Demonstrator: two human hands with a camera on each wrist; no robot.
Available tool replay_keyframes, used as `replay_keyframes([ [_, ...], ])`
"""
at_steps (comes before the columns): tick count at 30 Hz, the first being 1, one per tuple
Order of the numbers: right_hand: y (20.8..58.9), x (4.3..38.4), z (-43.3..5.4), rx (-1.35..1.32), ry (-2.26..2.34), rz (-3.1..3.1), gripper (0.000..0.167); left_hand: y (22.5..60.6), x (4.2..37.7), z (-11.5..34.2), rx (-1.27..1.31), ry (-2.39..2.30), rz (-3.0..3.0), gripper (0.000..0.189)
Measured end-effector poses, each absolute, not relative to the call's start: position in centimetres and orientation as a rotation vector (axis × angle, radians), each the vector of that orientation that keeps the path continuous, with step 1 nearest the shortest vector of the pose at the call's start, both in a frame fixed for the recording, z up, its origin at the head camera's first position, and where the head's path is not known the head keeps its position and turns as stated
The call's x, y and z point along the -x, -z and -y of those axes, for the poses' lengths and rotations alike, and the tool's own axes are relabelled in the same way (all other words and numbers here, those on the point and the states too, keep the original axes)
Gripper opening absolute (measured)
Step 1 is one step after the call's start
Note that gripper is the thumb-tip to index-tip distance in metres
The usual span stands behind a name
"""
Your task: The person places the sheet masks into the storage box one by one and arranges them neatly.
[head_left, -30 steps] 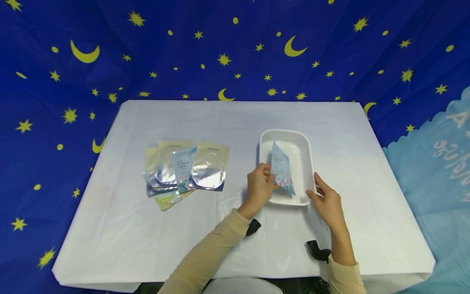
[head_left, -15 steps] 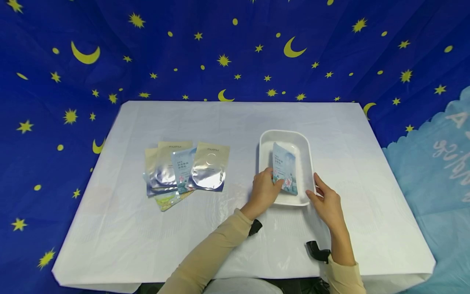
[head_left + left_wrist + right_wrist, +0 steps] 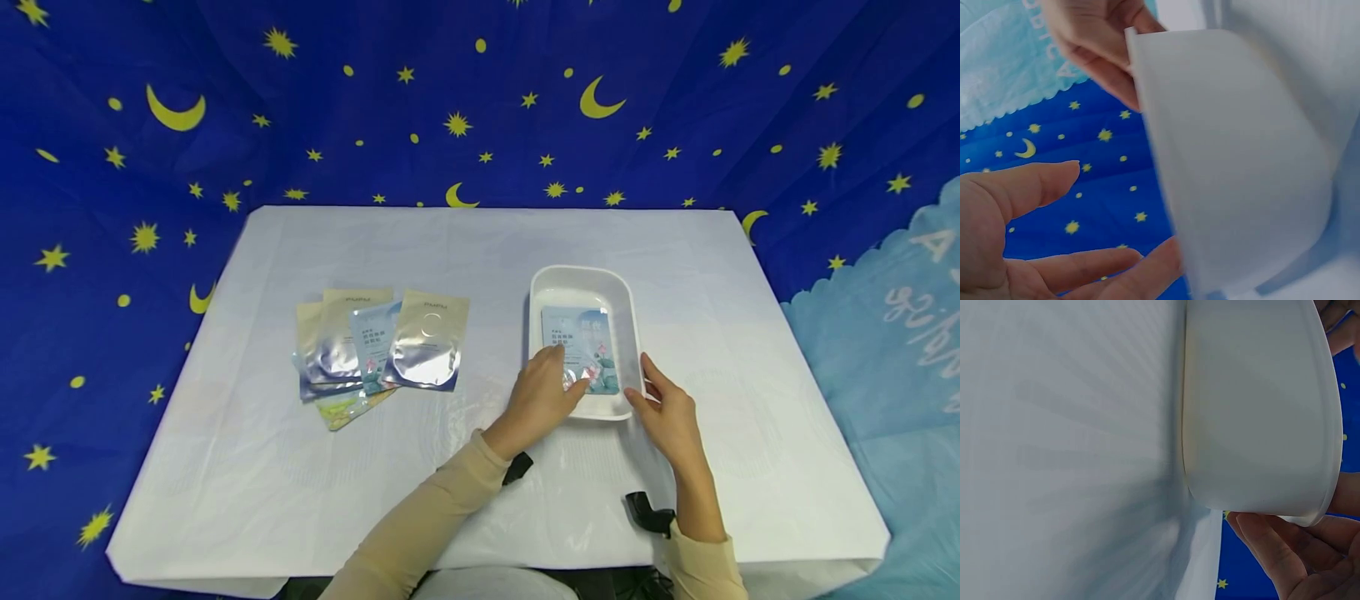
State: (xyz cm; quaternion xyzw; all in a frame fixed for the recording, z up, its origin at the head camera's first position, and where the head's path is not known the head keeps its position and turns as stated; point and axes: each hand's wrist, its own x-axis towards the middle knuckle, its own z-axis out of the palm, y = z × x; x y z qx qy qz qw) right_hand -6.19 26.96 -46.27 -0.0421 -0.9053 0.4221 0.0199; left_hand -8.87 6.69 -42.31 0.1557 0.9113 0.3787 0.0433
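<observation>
A white plastic tray stands right of the table's middle. In it lies a flat, light blue sachet printed with pink flowers. My left hand reaches over the tray's near left rim, its fingers overlapping the sachet's lower left part. The left wrist view shows that hand's thumb and fingers spread wide apart, with nothing pinched between them. On the other side, my right hand grips the tray's right rim near the front corner. Its fingers curl against the outer wall in the right wrist view.
Left of the tray, several sachets overlap in a loose pile: beige-and-silver sachets, a light blue sachet and a green-yellow sachet underneath. A white cloth covers the table. A blue star-patterned curtain hangs behind it.
The light blue sachet, held tilted in my left hand earlier, has tipped down flat into the tray, and the left hand has let go of it. My right hand stays at the rim.
</observation>
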Motion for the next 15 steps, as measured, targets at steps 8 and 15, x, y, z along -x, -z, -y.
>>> replay_keyframes([
  [8, 46.1, 6.2, -26.9, 0.161, -1.323, 2.825, 0.060, 40.1, 8.3, -3.9, -0.440, -1.403, -2.784, 0.057],
  [15, 45.9, 6.2, -26.9, 0.161, -1.326, 2.832, 0.060, 39.7, 8.3, 0.9, -0.244, -1.658, -2.859, 0.052],
])
